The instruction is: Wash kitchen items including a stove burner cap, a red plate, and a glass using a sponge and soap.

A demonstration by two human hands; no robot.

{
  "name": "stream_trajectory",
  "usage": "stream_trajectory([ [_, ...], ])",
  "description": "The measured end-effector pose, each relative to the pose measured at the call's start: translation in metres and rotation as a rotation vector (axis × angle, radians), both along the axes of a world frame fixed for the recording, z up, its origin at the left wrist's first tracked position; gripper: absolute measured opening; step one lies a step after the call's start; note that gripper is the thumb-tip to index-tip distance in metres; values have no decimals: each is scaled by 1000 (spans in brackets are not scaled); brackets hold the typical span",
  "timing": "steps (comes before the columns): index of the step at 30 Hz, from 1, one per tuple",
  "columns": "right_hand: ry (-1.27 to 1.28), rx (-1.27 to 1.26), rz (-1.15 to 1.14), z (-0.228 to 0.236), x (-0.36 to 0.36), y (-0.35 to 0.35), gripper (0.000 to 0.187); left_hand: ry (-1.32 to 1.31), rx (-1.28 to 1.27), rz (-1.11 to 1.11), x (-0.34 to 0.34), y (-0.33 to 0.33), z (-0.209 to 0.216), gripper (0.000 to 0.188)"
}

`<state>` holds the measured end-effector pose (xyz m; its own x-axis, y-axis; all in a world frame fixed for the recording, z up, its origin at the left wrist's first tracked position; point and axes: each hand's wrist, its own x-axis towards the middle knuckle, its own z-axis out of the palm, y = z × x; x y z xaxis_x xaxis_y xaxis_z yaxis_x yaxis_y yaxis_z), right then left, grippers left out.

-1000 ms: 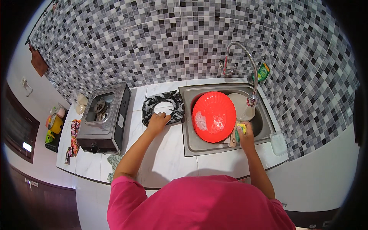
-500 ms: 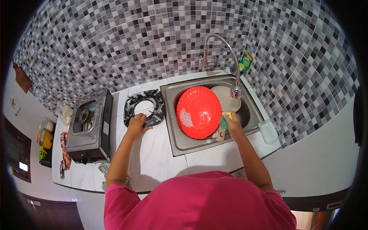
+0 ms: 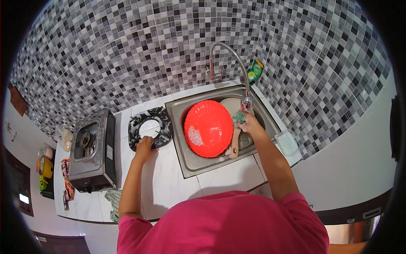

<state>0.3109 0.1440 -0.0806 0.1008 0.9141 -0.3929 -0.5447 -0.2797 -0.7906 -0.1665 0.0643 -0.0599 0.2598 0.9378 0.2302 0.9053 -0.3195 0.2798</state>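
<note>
My left hand [image 3: 145,146] grips the near rim of a black, square-cornered stove plate [image 3: 133,132] with a round hole, lying on the counter and streaked with white foam. Its fingertips curl over the inner edge. My right hand [image 3: 250,124] holds a green scouring sponge [image 3: 239,117] over the sink, just under the faucet head [image 3: 246,103]. In the sink [image 3: 190,170] a red fluted basin [image 3: 211,131] leans with foam on its lower left. A pale round dish [image 3: 229,104] and a wooden handle [image 3: 234,146] are partly hidden beside it.
A portable gas stove [image 3: 90,152] stands left of the plate, with sachets [image 3: 67,182] and a checked cloth [image 3: 113,202] near it. A green pouch [image 3: 255,72] leans behind the sink. A clear tub [image 3: 287,143] sits at the sink's right edge. Tiled walls rise behind and right.
My right hand has moved away from me with the sponge, from beside the wooden handle to under the faucet head. My left hand stays on the plate's rim. The whole view has shifted slightly.
</note>
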Motion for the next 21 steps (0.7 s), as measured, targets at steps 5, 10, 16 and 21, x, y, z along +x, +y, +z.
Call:
stream_trajectory([
  [5,10,6,-55,6,-11,8,7,68,-44,54,0,-3,3,44],
  [10,-614,155,162,2,-20,0,18,159,-59,75,17,-16,30,54],
  [16,-1152,86,371,4,-34,-4,36,122,-53,67,32,-30,45,65],
  [21,-1158,217,269,-4,-17,-1,29,-181,32,-215,74,-22,56,52],
])
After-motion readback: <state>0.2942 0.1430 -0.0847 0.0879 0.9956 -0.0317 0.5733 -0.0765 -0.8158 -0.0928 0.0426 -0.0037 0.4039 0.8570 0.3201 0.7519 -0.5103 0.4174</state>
